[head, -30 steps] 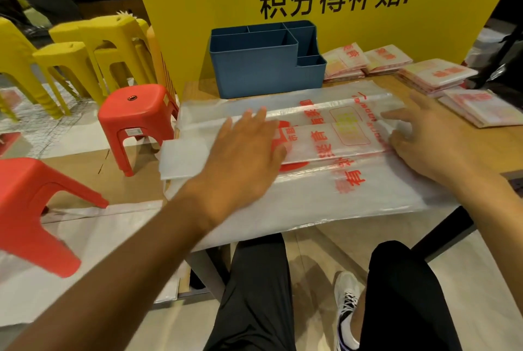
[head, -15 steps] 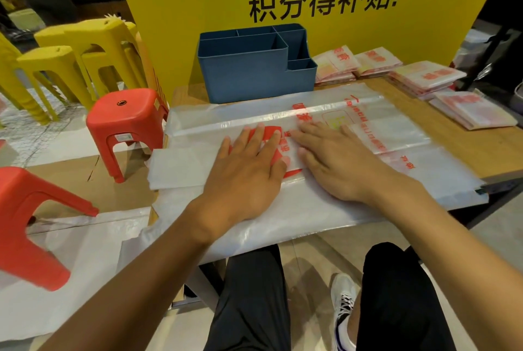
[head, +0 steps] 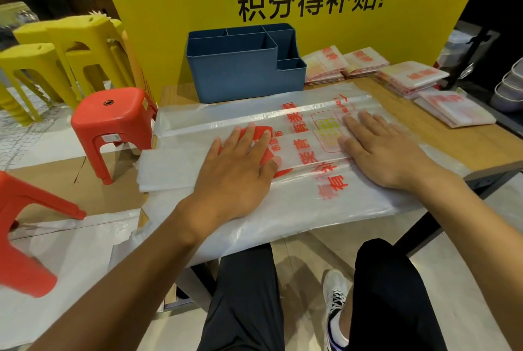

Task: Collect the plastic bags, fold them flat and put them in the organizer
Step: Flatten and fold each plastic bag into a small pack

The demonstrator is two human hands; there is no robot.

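Left hand [head: 240, 164] and right hand [head: 382, 149], both flat with fingers straight, press a half-folded bag [head: 297, 181] on the counter [head: 458, 141]. Four folded bags [head: 325, 63] wait beside the organizer [head: 240, 76], whose visible compartments look empty. Judgement: early; more folds, then loading remain.

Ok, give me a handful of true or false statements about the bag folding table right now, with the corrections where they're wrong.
1. Both hands lie flat on the plastic bag. True: the left hand and the right hand press on it with straight fingers.
2. The blue organizer already holds folded bags. False: the compartments in view look empty.
3. Folded bags lie on the table to the right of the organizer. True.
4. The organizer stands on the red stool. False: it stands on the table, behind the bag.
5. The bag is printed in blue. False: its print is red.
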